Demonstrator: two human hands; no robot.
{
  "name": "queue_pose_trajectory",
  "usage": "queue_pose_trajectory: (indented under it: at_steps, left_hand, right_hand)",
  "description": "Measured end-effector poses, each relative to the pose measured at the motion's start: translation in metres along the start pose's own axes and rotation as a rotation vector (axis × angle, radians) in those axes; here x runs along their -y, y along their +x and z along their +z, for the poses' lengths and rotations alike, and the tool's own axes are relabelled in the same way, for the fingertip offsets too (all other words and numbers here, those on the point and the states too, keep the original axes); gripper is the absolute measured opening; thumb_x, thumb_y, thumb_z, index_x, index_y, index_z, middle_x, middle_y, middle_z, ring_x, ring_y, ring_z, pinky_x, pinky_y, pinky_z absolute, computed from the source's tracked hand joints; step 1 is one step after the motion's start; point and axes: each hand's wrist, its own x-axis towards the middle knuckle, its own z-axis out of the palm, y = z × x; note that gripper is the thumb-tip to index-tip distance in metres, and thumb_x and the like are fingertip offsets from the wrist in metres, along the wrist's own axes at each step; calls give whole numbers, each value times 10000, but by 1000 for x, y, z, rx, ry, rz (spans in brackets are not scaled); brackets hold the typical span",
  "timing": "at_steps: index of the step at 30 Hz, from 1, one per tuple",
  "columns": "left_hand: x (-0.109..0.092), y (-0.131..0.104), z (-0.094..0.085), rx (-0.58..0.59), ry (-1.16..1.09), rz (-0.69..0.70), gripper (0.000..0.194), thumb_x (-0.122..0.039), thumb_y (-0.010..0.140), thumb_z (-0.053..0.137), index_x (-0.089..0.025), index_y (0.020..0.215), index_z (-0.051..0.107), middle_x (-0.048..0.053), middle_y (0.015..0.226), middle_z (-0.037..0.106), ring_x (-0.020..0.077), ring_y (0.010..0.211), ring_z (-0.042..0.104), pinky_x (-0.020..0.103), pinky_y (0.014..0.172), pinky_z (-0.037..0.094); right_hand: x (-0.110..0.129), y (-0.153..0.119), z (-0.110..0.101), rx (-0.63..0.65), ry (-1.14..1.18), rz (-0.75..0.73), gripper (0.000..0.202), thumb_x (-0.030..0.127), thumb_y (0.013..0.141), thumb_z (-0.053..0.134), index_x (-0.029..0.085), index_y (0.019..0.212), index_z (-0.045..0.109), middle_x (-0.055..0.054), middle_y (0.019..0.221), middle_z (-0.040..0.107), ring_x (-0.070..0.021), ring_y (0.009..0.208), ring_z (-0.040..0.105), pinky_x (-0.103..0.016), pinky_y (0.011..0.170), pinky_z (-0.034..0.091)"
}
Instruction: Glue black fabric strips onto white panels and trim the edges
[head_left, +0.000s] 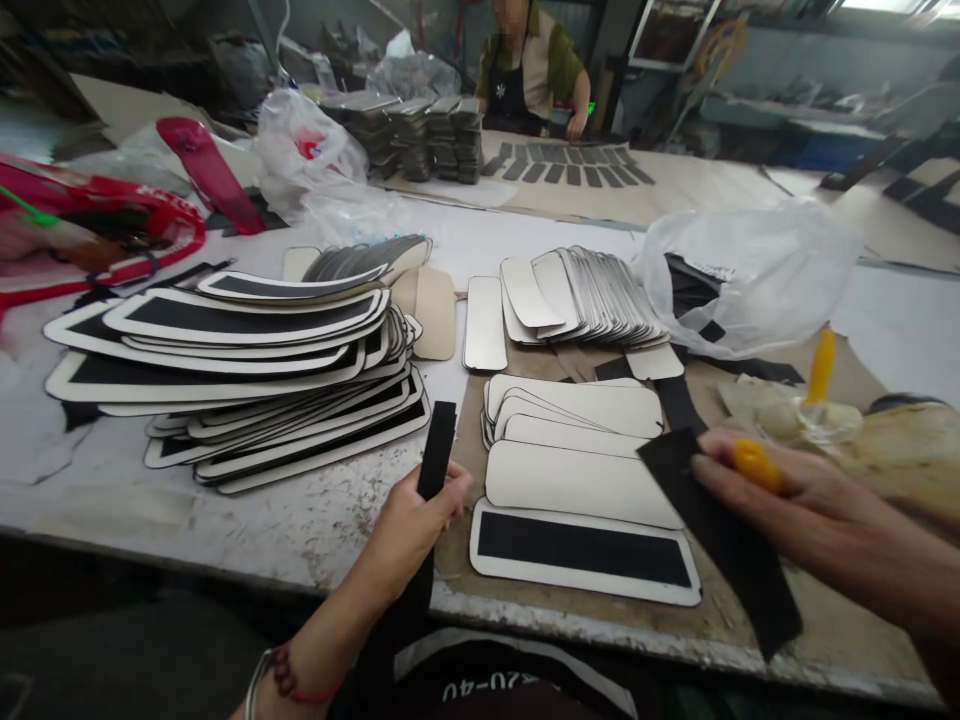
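Observation:
My left hand [420, 520] is closed around several narrow black strips [437, 445], which stand up from the fist and hang down below it. My right hand [795, 490] pinches one end of a wide black strip [720, 540] that slants down to the right over the table's front. A yellow piece like a handle [756, 465] also sits in this hand; its other end is hidden. Between the hands lies a white panel with a black strip on it [585, 550]. Just behind it, plain white panels [577, 475] overlap in a fanned row.
At left, black-and-white panels [255, 320] are piled high. More white pieces [592, 295] stand behind the plain panels. A clear plastic bag [757, 270] and an upright yellow handle [821, 365] are at right. Across the table, a person [536, 70] stands by rows of dark pieces [570, 165].

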Motion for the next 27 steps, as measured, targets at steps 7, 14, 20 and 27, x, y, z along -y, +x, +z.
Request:
queue_pose_trajectory:
  at_steps: [7, 14, 20, 27]
  left_hand:
    - [0, 23, 12, 172, -4, -62, 216, -343, 715, 646, -153, 748, 549, -56, 577, 425, 95, 543, 357, 204, 491, 277]
    - [1, 30, 10, 226, -41, -159, 198, -321, 737, 613, -160, 694, 506, -56, 598, 384, 91, 565, 335, 204, 504, 262]
    - [-2, 33, 11, 197, 21, -174, 193, -310, 736, 617, -161, 679, 507, -59, 597, 384, 87, 562, 342, 205, 511, 272]
    - [5, 36, 19, 135, -32, -156, 277, -384, 682, 686, -149, 713, 543, -28, 650, 487, 109, 607, 433, 210, 542, 341]
  right_hand:
    - [37, 56, 86, 560, -507, -149, 190, 313, 880, 421, 211, 759, 527, -14, 629, 585, -141, 554, 508, -244, 519, 299]
    - [33, 77, 117, 590, -681, -201, 193, 341, 866, 449, 214, 817, 586, -57, 726, 655, -201, 666, 598, -264, 521, 250]
    - [34, 82, 121, 630, -708, -165, 210, 345, 871, 433, 219, 857, 600, -57, 765, 668, -207, 682, 608, -265, 526, 266]
    - [35, 81, 123, 616, -740, -210, 189, 320, 859, 450, 205, 860, 599, -67, 744, 669, -221, 684, 623, -263, 524, 293]
